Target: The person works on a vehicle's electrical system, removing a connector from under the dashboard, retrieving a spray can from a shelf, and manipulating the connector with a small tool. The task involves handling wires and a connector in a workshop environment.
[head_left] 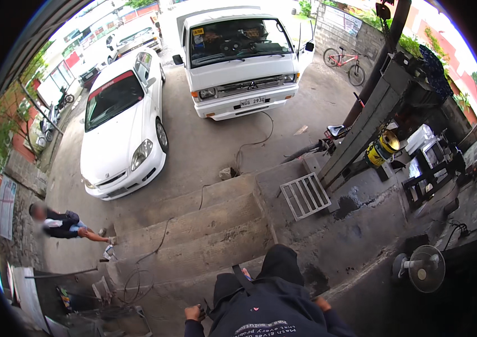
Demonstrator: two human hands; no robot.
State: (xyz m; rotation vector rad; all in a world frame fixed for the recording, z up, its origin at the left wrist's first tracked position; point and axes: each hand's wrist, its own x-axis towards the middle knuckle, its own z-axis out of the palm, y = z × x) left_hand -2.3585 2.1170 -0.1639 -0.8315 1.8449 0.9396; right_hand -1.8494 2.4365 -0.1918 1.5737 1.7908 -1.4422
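My left hand (194, 313) hangs low beside my dark trousers, its fingers curled. A small dark shape lies against the fingers, too unclear to name. My right hand (323, 304) shows only in part at the right edge of my dark sweatshirt (266, 306); its fingers are hidden and smeared. A dark strap (243, 279) hangs down the front of me. Concrete steps (204, 224) lie just ahead of my feet.
Beyond the steps stand a white car (116, 126) and a white van (242, 67). A person (61, 223) is at the left. A cable (165, 230) crosses the steps. To the right are a metal rack (306, 196), a yellow drum (383, 148) and a fan (426, 269).
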